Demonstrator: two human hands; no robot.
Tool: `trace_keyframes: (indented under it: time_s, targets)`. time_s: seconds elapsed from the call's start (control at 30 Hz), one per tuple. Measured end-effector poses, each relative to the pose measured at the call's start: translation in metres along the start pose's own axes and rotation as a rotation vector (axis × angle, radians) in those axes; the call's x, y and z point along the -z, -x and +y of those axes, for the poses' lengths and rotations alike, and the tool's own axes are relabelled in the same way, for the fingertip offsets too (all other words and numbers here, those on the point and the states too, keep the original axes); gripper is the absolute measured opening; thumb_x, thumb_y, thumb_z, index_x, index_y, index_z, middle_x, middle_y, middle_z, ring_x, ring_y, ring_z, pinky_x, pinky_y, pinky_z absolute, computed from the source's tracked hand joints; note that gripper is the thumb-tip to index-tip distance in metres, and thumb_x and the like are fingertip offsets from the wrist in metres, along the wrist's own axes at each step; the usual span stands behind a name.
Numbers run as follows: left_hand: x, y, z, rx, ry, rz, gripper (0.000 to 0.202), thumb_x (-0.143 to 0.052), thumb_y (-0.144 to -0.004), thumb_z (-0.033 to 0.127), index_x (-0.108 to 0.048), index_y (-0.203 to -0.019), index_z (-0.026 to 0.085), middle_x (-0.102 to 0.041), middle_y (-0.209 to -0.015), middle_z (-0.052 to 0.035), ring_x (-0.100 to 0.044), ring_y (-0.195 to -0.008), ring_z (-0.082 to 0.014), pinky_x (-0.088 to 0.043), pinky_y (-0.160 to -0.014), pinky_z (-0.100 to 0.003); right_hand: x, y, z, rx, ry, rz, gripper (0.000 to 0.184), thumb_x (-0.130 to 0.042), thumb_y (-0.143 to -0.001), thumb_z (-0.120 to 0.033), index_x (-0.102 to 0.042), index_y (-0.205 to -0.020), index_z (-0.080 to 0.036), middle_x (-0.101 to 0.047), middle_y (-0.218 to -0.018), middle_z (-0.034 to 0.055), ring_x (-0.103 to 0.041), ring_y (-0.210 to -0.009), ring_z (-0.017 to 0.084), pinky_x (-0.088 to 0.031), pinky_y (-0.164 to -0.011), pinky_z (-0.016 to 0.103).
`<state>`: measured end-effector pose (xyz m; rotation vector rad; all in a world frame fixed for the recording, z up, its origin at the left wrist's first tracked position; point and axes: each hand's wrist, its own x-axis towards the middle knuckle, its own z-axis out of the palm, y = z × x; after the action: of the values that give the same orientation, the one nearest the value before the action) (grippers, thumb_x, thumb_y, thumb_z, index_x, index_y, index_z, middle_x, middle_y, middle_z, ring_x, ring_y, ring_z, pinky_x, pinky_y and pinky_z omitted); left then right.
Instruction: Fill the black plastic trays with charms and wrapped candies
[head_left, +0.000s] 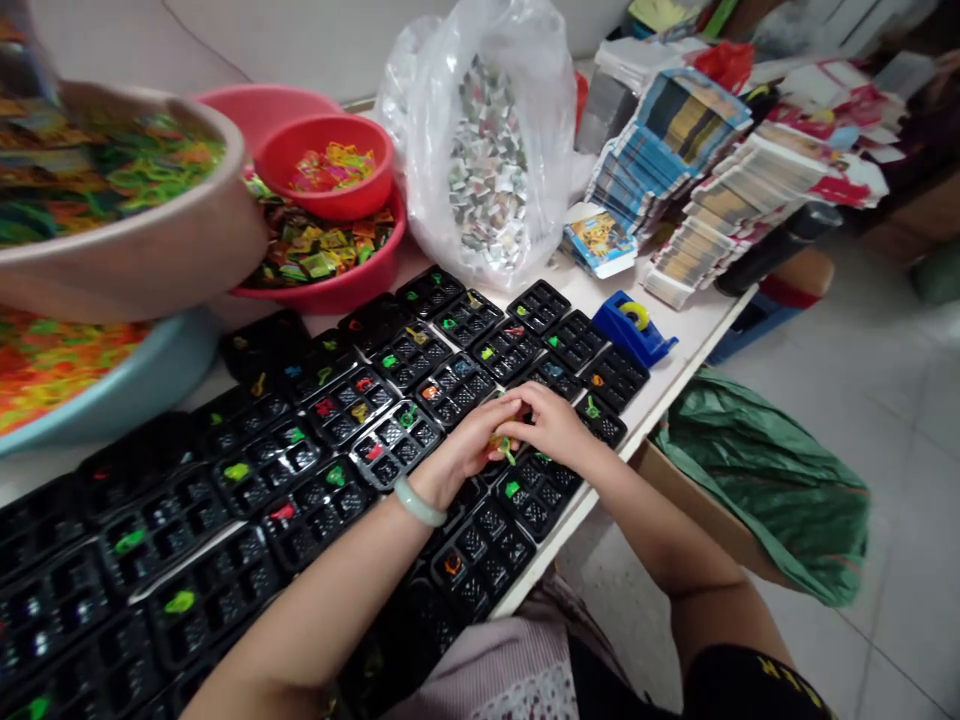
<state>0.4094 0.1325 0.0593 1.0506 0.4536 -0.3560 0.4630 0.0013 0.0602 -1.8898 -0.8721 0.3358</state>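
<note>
Over the right part of the table, my left hand (480, 432) curls around some small coloured plastic pieces (507, 447), yellow and green where they show. My right hand (553, 425) meets it, its fingers closed at the left hand's fingertips; what these fingers pinch, if anything, is hidden. Beneath both hands lie black compartment trays (480, 545) in rows. Many trays hold a small plastic piece or two, such as a green one (513, 489) just below my right hand and an orange one (452, 564) nearer me.
Tubs of coloured pieces, including a beige tub (187, 260) and a red bowl (330, 195), stand at the left. Behind the trays are a clear bag (427, 150) of small packets, stacked cartons (705, 235) and a blue tape dispenser (626, 325). A green sack (765, 480) lines a box beside the table.
</note>
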Motion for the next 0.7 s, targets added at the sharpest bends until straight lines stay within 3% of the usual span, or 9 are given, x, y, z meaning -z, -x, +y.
trace_keyframes:
  time_s: [0.1,0.2,0.33,0.57,0.7]
  targets:
    - [0.001,0.004,-0.004,0.014,-0.051,-0.069,0.039,-0.074,-0.067,0.044,-0.058,-0.085,0.014,-0.051,-0.059,0.0019,-0.051,-0.044,-0.0075,-0.020,-0.029,-0.012,-0.003,0.010,0.008,-0.092,-0.185,0.003,0.010,-0.062,-0.079,-0.031,-0.065,-0.087,-0.026,-0.058,-0.089,0.0007,-0.061,-0.075,0.016,-0.049,-0.064,0.028]
    - [0.000,0.007,-0.007,0.028,-0.076,-0.084,0.038,-0.073,-0.069,0.044,-0.056,-0.086,0.014,-0.053,-0.061,0.0001,-0.052,-0.046,-0.0081,-0.020,-0.029,-0.012,-0.003,0.017,0.018,-0.149,-0.420,0.012,0.011,-0.062,-0.077,-0.032,-0.063,-0.087,-0.027,-0.057,-0.084,-0.0018,-0.060,-0.062,0.013,-0.050,-0.060,0.028]
    - [-0.006,0.007,-0.008,0.017,-0.080,-0.096,0.035,-0.073,-0.068,0.040,-0.054,-0.081,0.015,-0.056,-0.065,-0.0015,-0.053,-0.046,-0.0091,-0.020,-0.028,-0.012,-0.001,0.021,0.028,-0.246,-0.724,0.067,0.020,-0.068,-0.069,-0.038,-0.059,-0.083,-0.026,-0.061,-0.070,-0.0039,-0.060,-0.062,0.014,-0.051,-0.066,0.031]
    - [-0.019,-0.003,-0.007,-0.028,-0.099,-0.003,0.027,-0.073,-0.064,0.030,-0.055,-0.077,0.015,-0.054,-0.060,0.0007,-0.051,-0.043,-0.0081,-0.019,-0.030,-0.012,0.007,0.026,0.046,-0.402,-0.842,0.178,0.037,-0.076,-0.058,-0.042,-0.059,-0.083,-0.021,-0.064,-0.072,-0.0014,-0.060,-0.066,0.012,-0.049,-0.062,0.025]
    - [-0.019,-0.004,-0.004,-0.034,-0.107,0.059,0.026,-0.072,-0.065,0.031,-0.055,-0.076,0.015,-0.052,-0.057,0.0018,-0.049,-0.042,-0.0075,-0.020,-0.031,-0.012,0.031,0.028,0.066,-0.412,-0.770,0.305,0.038,-0.074,-0.059,-0.046,-0.058,-0.083,-0.021,-0.066,-0.076,0.0003,-0.060,-0.066,0.013,-0.050,-0.064,0.028]
